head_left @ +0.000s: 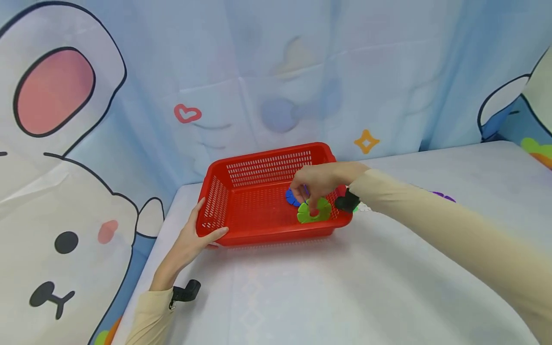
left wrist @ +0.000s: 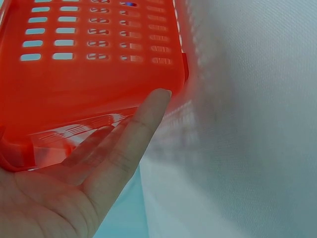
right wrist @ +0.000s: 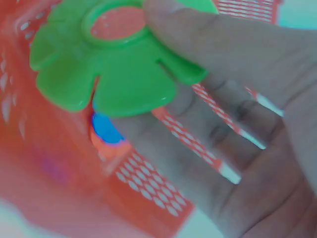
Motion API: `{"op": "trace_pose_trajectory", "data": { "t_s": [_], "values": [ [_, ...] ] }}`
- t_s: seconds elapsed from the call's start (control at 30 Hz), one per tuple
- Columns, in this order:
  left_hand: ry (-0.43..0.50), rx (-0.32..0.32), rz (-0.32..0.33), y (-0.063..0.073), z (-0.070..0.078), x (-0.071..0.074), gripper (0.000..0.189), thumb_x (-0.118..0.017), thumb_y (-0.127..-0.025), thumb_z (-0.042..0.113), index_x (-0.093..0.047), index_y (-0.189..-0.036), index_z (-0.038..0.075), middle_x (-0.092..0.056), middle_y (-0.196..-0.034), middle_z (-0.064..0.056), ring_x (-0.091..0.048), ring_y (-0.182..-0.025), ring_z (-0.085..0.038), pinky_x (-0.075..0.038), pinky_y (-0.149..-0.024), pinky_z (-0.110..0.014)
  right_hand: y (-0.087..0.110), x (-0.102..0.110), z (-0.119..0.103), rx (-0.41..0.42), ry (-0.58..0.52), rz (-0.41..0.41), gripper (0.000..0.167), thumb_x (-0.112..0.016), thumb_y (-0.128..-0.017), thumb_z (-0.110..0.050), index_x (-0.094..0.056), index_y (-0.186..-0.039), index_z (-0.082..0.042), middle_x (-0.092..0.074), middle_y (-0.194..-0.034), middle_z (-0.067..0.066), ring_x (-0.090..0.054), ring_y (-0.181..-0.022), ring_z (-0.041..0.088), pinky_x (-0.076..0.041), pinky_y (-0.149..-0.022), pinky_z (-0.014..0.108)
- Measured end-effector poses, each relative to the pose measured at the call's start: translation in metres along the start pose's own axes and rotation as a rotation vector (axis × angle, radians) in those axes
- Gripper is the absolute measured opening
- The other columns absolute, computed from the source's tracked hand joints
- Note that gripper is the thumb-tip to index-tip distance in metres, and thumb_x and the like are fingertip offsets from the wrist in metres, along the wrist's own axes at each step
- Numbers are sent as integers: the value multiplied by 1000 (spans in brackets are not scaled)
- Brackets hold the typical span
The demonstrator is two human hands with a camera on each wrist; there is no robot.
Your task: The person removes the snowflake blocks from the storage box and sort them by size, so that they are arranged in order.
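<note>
Right hand [head_left: 316, 182], right of centre in the head view, pinches a glossy green flower piece [right wrist: 131, 87] that could slip if held too lightly.

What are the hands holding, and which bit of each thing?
The right hand pinches the green flower-shaped piece beside its centre hole. The left hand grips the red basket by its near left corner.

Green flower piece [right wrist: 133, 87] pinched by right hand [head_left: 319, 179]: smooth, glossy plastic. Red basket [head_left: 276, 235] around pinch: smooth, shiny plastic. Table cover [left wrist: 267, 124] beneath: matt, finely textured.
</note>
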State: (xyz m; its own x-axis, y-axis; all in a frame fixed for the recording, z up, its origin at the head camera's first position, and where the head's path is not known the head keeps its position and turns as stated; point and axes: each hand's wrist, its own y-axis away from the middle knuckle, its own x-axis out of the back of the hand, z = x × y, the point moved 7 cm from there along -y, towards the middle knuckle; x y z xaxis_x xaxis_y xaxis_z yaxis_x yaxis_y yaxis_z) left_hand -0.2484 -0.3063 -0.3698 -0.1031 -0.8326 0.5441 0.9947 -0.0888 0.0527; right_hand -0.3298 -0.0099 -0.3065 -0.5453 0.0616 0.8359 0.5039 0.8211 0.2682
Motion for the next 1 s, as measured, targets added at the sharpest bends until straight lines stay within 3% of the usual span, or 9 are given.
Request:
{"op": "trace_pose_trajectory", "data": {
  "t_s": [0.17, 0.27, 0.37, 0.53, 0.67, 0.83, 1.0],
  "values": [
    [-12, 3, 0, -1, 1, 2, 106, -76, -94, 40, -3, -169, 26, -27, -166, -17, -41, -141, -40, -57, -99, -51, 42, 34, -11, 78, -25, 142, 23, -89, -84, -11, -67, -89, -11, -63, -83, 1, -61, -78, 18, -55, -71, 34],
    [-21, 2, 8, -1, 1, 4, 106, -76, -94, 40, -3, -169, 25, -27, -166, -18, -40, -141, -40, -57, -100, -52, 73, 53, -8, 43, -71, 218, 23, -88, -85, -11, -66, -91, -10, -64, -88, 3, -63, -82, 20, -59, -68, 35],
    [-3, 2, 5, -2, 0, 4, 106, -76, -94, 39, -3, -169, 25, -27, -165, -18, -41, -141, -40, -58, -98, -51, 106, 65, 9, -36, -125, 299, 23, -88, -85, -10, -66, -94, -10, -65, -92, 5, -66, -83, 22, -62, -64, 36],
    [-5, 8, 5, -1, -2, 4, 106, -76, -94, 39, -2, -169, 25, -27, -165, -18, -39, -142, -40, -57, -100, -51, 164, 61, 65, -167, -187, 361, 22, -84, -88, -6, -67, -102, -6, -67, -96, 5, -67, -83, 18, -61, -64, 35],
    [-23, 9, 14, 0, -3, 7, 107, -76, -94, 40, -1, -169, 25, -26, -166, -18, -38, -143, -39, -55, -102, -53, 209, 41, 124, -350, -207, 388, 22, -80, -93, -12, -67, -108, -5, -70, -97, 5, -67, -84, 18, -62, -67, 35],
    [-4, 11, 10, 0, -4, 8, 107, -76, -95, 38, -1, -169, 25, -26, -165, -18, -39, -142, -39, -57, -100, -51, 265, 10, 200, -569, -224, 486, 27, -81, -93, -18, -67, -108, -1, -67, -96, 8, -66, -84, 25, -64, -68, 38],
    [17, 15, 17, 5, -6, 10, 106, -76, -95, 35, -1, -169, 25, -27, -165, -19, -40, -141, -40, -60, -95, -47, 296, -18, 258, -642, -267, 509, 37, -83, -91, -22, -68, -107, 8, -65, -94, 12, -64, -85, 29, -65, -70, 47]
  ]
}}
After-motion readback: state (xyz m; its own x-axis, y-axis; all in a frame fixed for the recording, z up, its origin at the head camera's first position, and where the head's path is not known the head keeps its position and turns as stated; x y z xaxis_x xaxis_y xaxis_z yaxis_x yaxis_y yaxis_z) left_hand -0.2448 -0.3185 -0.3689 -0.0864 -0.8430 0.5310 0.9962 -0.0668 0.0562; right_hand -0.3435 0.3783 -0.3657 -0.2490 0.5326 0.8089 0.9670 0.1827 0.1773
